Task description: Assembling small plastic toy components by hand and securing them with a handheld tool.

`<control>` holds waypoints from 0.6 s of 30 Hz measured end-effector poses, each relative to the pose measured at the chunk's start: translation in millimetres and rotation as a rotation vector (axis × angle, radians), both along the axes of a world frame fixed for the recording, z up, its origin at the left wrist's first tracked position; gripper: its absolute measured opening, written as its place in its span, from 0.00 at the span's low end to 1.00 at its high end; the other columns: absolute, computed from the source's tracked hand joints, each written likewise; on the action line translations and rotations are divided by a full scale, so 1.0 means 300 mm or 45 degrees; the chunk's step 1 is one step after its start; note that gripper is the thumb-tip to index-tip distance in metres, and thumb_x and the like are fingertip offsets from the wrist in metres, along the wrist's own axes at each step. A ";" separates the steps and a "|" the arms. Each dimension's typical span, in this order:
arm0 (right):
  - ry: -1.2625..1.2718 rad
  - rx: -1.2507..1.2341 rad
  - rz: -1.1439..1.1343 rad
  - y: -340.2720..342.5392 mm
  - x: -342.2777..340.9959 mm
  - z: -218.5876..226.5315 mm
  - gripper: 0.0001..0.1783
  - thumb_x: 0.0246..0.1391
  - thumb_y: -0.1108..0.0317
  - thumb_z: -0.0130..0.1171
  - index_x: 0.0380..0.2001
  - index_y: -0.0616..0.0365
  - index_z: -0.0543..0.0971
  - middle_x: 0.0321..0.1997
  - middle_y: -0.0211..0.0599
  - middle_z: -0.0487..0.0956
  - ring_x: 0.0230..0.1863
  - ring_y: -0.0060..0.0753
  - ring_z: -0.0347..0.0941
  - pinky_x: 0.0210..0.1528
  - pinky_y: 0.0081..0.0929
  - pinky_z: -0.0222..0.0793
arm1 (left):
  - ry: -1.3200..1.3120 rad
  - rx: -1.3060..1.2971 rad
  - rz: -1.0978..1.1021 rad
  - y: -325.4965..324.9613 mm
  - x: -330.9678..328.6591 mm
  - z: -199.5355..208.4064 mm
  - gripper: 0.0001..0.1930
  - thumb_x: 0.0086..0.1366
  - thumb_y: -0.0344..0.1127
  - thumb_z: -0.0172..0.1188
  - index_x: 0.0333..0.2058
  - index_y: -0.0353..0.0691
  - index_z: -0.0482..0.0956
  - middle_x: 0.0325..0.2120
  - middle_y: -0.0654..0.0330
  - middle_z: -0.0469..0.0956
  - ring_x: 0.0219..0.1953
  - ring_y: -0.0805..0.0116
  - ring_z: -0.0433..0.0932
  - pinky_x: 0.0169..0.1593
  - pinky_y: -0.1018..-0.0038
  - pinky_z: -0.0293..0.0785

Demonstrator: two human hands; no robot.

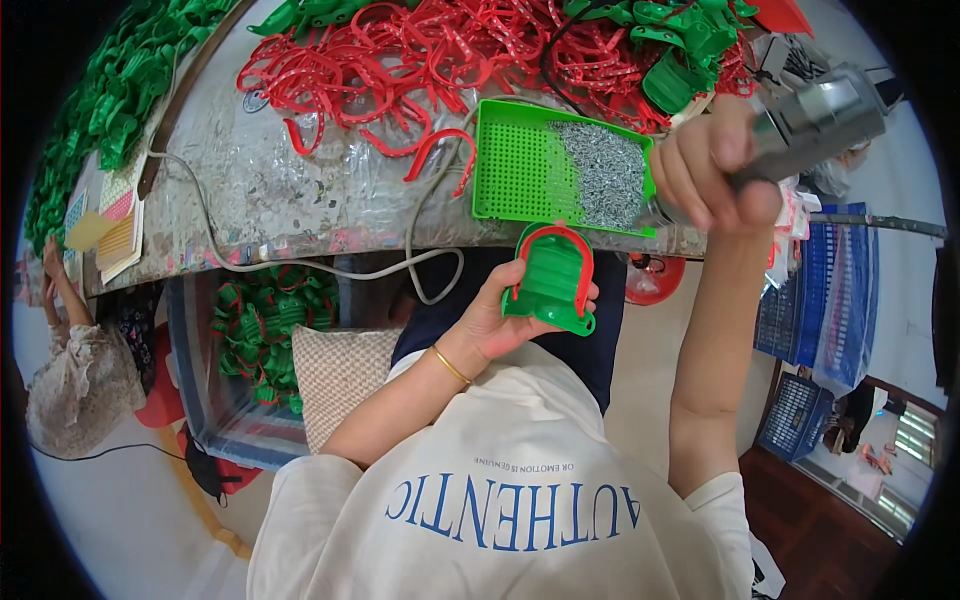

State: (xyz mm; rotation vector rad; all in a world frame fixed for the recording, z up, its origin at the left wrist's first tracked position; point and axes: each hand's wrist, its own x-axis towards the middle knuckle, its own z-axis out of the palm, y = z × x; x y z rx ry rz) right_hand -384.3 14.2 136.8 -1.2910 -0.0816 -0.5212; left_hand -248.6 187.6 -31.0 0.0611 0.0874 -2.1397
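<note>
My left hand (485, 318) grips a green plastic shell (553, 270) by its lower side, in front of the table edge. A red curved strip (586, 278) lies along the shell's rim in an arch. My right hand (712, 170) is wrapped round a grey metal power screwdriver (825, 112), its back end pointing up and right. The tool's tip is blurred near the right end of a green tray (508, 150). Small silvery screws (605, 170) fill that tray's right half; its left half is a perforated bare floor.
Red curved strips (400, 75) heap along the table's far side, with green shells (690, 40) at far right. A grey cable (200, 195) crosses the table (300, 190). Left below stands a bin (215, 420) of assembled pieces. Another person's arm (70, 300) shows at far left.
</note>
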 end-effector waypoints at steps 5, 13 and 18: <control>0.235 -0.304 -0.978 0.079 0.017 0.001 0.18 0.50 0.71 0.62 0.43 0.65 0.72 0.21 0.33 0.70 0.26 0.27 0.69 0.32 0.26 0.67 | -0.024 0.010 0.038 0.004 -0.030 0.001 0.39 0.57 0.54 0.61 0.61 0.40 0.58 0.53 0.39 0.68 0.54 0.45 0.71 0.58 0.53 0.67; 0.118 -0.205 -1.184 0.093 0.037 -0.024 0.26 0.55 0.62 0.58 0.51 0.69 0.68 0.27 0.37 0.74 0.27 0.27 0.69 0.37 0.29 0.69 | -0.007 0.097 0.034 0.012 -0.021 -0.002 0.38 0.58 0.52 0.60 0.63 0.46 0.56 0.54 0.40 0.68 0.56 0.46 0.70 0.58 0.49 0.66; 0.192 -0.158 -0.850 0.045 0.000 0.007 0.30 0.54 0.54 0.57 0.51 0.67 0.68 0.26 0.31 0.69 0.29 0.27 0.66 0.43 0.31 0.66 | 0.002 0.068 0.026 0.014 -0.027 -0.005 0.38 0.58 0.52 0.61 0.63 0.47 0.55 0.54 0.40 0.68 0.56 0.47 0.70 0.58 0.49 0.66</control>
